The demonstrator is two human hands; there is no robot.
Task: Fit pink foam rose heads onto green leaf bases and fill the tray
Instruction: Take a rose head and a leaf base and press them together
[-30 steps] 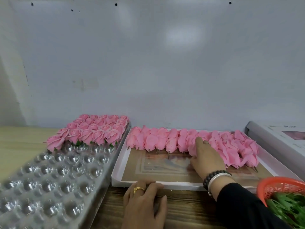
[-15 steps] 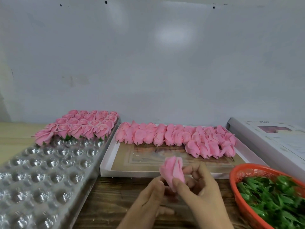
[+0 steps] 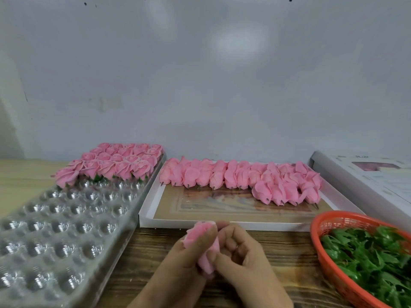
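soft pink rose head point(image 3: 205, 245) | pinched: left hand point(image 3: 178, 270), right hand point(image 3: 246, 263)

We see a wood-grain desk point(image 3: 278, 258) against a pale grey wall point(image 3: 200, 85) with small dark specks near the top. A white printed box point(image 3: 367, 174) lies at the right edge, partly cut off.

Even, soft indoor light; a pale glare patch on the grey wall point(image 3: 239, 42). Bright specular glints across the clear plastic tray point(image 3: 66, 230). Shadows faint. Overall soft focus, slight motion blur on both hands and the tray's near edge. Wide-angle bowing at the frame edges, tabletop point(image 3: 144, 252) curving.
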